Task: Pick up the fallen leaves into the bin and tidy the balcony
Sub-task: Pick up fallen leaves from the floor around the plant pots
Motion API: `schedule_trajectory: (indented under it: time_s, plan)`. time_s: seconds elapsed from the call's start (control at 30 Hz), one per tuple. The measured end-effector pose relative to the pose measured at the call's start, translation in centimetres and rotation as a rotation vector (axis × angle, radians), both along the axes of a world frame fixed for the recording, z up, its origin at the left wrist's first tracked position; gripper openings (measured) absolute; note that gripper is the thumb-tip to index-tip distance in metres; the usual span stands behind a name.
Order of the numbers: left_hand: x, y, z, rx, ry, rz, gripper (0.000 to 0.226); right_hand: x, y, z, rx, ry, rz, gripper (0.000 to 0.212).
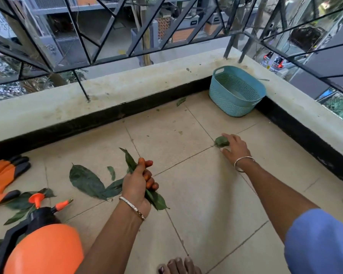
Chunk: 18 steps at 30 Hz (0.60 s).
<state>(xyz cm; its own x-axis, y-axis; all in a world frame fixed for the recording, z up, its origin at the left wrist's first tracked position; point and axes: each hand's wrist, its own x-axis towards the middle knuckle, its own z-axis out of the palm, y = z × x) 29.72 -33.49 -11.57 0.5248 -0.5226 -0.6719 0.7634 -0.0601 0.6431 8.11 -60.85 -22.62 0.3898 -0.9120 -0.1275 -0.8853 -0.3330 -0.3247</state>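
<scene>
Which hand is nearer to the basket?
Right. The right hand touches a leaf, short of the basket; the left hand, gripping leaves, is farther back and left.

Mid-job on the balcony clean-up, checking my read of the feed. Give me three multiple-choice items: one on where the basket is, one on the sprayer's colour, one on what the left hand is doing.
1. Where does the basket stand?
A. up on the ledge
B. on the floor tiles in the corner
C. hung on the railing

2. What colour is the sprayer's tank?
A. teal
B. white
C. orange

3. What is the left hand doing?
A. gripping a bunch of leaves
B. lying flat on the tiles
C. lifting the basket

Answers:
1 B: the basket sits on the tiles where the two low walls meet.
2 C: the rounded tank at the lower left is plainly orange.
3 A: the fingers curl round the leaves, whose ends stick out above and below the fist.
</scene>
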Motion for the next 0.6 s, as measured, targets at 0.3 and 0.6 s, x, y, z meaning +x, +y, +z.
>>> schedule_trajectory:
  time_s: [0.3,0.6]
  plan:
    - [4.0,-2.1,-1.0,0.001,0.064,0.037,0.029,5.8,-0.8,-1.8,-0.325,-0.087,-0.135,0.013]
    - [7.4,-5.2,-3.1,0.009,0.096,0.059,0.029,16.9,-7.6,0.4,-0.281,-0.213,-0.010,0.017]
